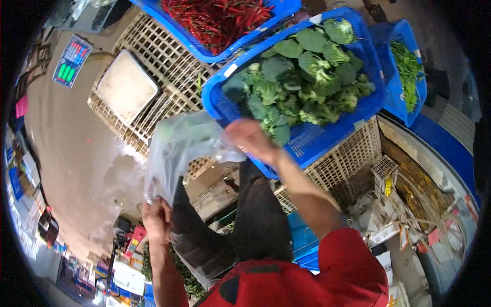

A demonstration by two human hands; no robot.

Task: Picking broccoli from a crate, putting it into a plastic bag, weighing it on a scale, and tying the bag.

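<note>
Bag (174, 140): clear plastic, above the person's knees, just beside the left end of the broccoli crate (210, 97).
Filling: green shows through the film, so it seems part-filled; no knot shows, and plenty of broccoli (312, 66) lies loose in the crate.
Long axis: bent like an arch, rising from the lower left, then over to the right; one end points back toward the person, the other toward the crate.
Left hand (157, 217): closed on the bag's lower-left end.
Right hand (250, 139): blurred, at the bag's right end by the crate's near rim; cannot tell if it grips.
Chilies (217, 23): red, in a blue crate beyond.
Scale plate (128, 87): left, on pale slatted plastic.
Greens (404, 71): far right, in a blue basket.
</note>
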